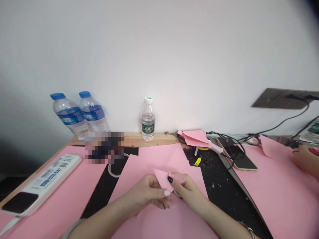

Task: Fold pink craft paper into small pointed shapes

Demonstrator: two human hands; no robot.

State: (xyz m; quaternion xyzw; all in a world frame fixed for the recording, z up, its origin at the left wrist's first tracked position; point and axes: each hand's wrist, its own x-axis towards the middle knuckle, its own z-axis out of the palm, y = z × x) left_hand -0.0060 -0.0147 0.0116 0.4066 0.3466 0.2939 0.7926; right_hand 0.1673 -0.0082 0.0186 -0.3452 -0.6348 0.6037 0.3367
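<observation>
Both of my hands pinch a small folded piece of pink paper (162, 177) above the desk. My left hand (147, 194) grips its lower edge, the thumb on top and the other fingers curled beneath. From the right side, my right hand (186, 191) presses the paper with its dark-nailed thumb; a small shiny thing shows under those fingers, too little to make out. Below the hands lie large pink paper sheets (149, 162), spread over a black mat (216, 186).
Water bottles (148, 124) stand along the wall. A white power bank-like device (45, 186) lies at left on pink paper. Cables, a phone (236, 154) and a folded pink paper (195, 137) are at right. Another person's hand (305, 159) is at far right.
</observation>
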